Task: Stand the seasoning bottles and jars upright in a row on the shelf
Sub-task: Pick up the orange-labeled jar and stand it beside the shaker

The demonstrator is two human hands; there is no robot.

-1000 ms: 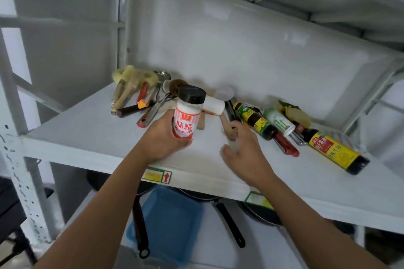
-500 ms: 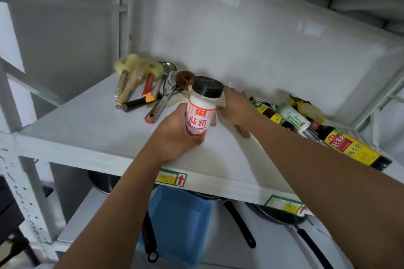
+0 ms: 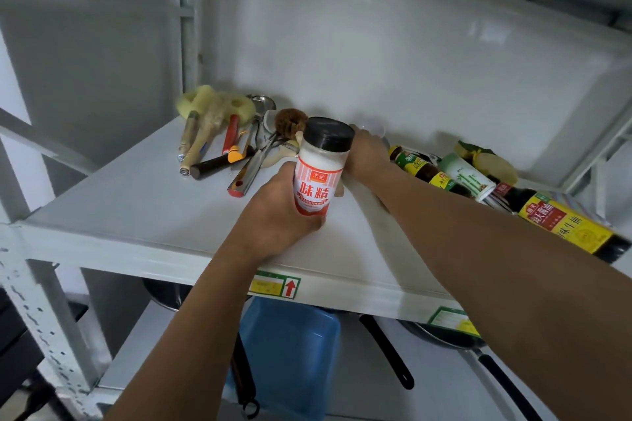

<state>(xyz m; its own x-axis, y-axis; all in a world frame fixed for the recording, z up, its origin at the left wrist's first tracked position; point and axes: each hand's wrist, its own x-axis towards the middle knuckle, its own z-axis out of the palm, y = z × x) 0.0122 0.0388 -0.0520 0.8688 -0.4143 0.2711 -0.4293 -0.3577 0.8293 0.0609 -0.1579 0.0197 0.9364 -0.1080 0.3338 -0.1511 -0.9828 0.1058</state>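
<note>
Left hand (image 3: 273, 212): closed on jar (image 3: 319, 169), axis upright, above shelf (image 3: 136, 208) | right hand (image 3: 367, 155): reached behind jar, grip cannot be told; lying bottles (image 3: 424, 169) just right of it

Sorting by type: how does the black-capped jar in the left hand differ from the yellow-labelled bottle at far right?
The jar is held upright; the yellow-labelled bottle lies on its side. The jar holds white powder, the bottle dark liquid. The jar looks short and wide, the bottle long and slim. Both carry red printed labels.
</note>
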